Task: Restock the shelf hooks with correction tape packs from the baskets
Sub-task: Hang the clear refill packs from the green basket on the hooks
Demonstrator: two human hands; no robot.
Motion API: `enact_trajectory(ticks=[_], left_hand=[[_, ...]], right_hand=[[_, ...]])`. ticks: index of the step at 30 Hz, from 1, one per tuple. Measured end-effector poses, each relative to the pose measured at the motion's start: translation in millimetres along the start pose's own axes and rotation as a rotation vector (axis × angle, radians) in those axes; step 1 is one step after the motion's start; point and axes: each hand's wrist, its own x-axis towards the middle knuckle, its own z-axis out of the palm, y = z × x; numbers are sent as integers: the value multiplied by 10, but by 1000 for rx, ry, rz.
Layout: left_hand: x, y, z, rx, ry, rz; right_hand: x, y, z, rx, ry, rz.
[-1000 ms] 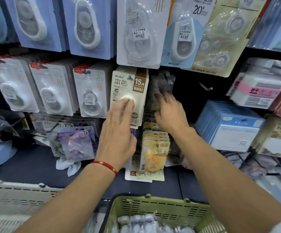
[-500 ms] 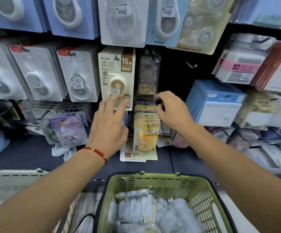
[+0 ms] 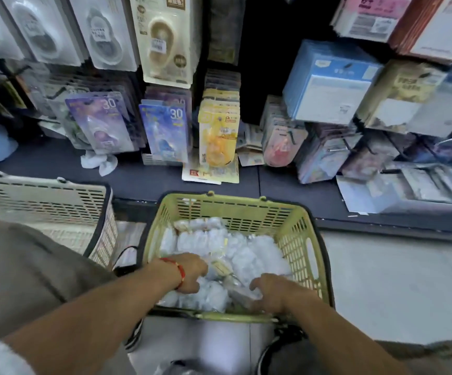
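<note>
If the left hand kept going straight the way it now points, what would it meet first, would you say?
The left hand points into the green basket, so it would most likely meet the clear-wrapped packs just ahead of its fingers; depth is hard to judge, and it may already touch them.

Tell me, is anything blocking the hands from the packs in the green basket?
Nothing visible. The green basket is open on top, and both the left hand and right hand are already down among the clear-wrapped packs. Whether either hand grips a pack is too blurred to tell.
</note>
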Motion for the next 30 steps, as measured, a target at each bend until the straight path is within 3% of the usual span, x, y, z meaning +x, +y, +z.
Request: enact_trajectory(ticks=[5, 9, 13, 15, 18, 20, 22, 24, 27, 30], left_hand=[[68, 50, 479, -293, 4, -118], [44, 26, 385, -558, 108, -187], [17, 72, 202, -796, 206, -245], [-11, 142, 148, -1085, 258, -256], [-33, 284, 81, -1787, 304, -130], [-16, 307, 40, -2111, 359, -42], [12, 264, 51, -2270, 486, -91], [10, 149, 124, -2148, 654, -249], [-2, -2, 266, -1915, 794, -450], [-63, -28, 315, -1959, 823, -510]], right_hand=[[108, 113, 169, 134, 213, 9], [97, 234, 9, 386, 364, 10], [-49, 350, -321, 740, 664, 1], [-112, 326, -463, 1058, 765, 12], [-98, 143, -539, 1471, 633, -113], [-10, -44, -475, 1449, 433, -219], [138, -226, -363, 1287, 269, -284], [331, -360, -251, 1108, 311, -269], [600, -428, -53, 692, 548, -132], [747, -456, 169, 394, 448, -165]])
